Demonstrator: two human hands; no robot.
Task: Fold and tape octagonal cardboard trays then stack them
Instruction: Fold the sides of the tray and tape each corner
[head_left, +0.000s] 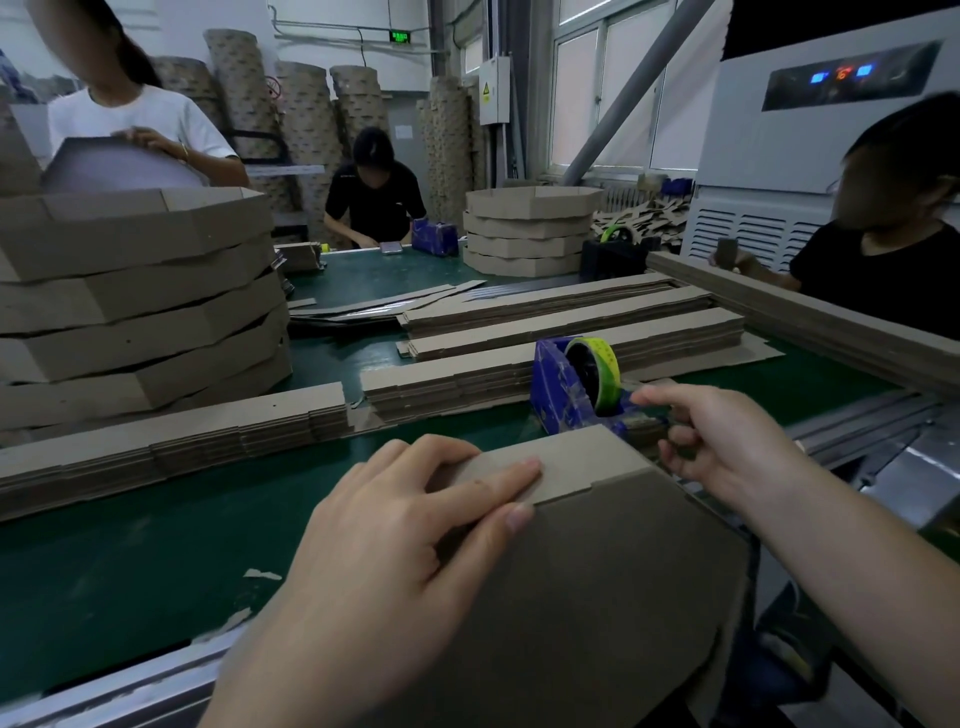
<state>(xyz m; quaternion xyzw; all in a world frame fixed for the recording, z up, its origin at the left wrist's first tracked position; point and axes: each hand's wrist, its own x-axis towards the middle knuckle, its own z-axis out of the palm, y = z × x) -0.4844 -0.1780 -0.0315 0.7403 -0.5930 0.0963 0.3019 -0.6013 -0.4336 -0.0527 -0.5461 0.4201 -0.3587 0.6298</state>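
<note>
Near edge of green table (130, 571): cardboard tray (597, 582), folded, tipped up toward the camera, one side wall turned over on top with a notched seam in view.

Left hand (415, 530) on that wall, holding it down. Index finger (509, 470) and thumb laid straight across the face, tips at the seam near the tray's upper corner. Remaining fingers bent over the wall's left end, tips hidden behind the cardboard.

Right hand (727, 447) just past the tray's far right corner; touching the cardboard or just clear of it, cannot tell. Index finger stretched toward the front end of the blue tape dispenser (558, 400), other fingers curled under. Cannot tell whether pinching any tape.

Dispenser standing on the table directly behind the tray, close against its top edge, yellow-green tape roll (605, 374) upright inside.

Beyond the dispenser: flat cardboard strips (571, 322) in long low piles, another pile (171, 441) running along the left. Far left: tall stack of finished trays (135, 296), octagonal, layers slightly askew. Smaller stack (524, 234) at the table's far end.

Three other people at the table: white shirt (130, 119) back left, holding a sheet; black shirt (374, 197) bent over the far end; black shirt (883, 265) at the right edge.
</note>
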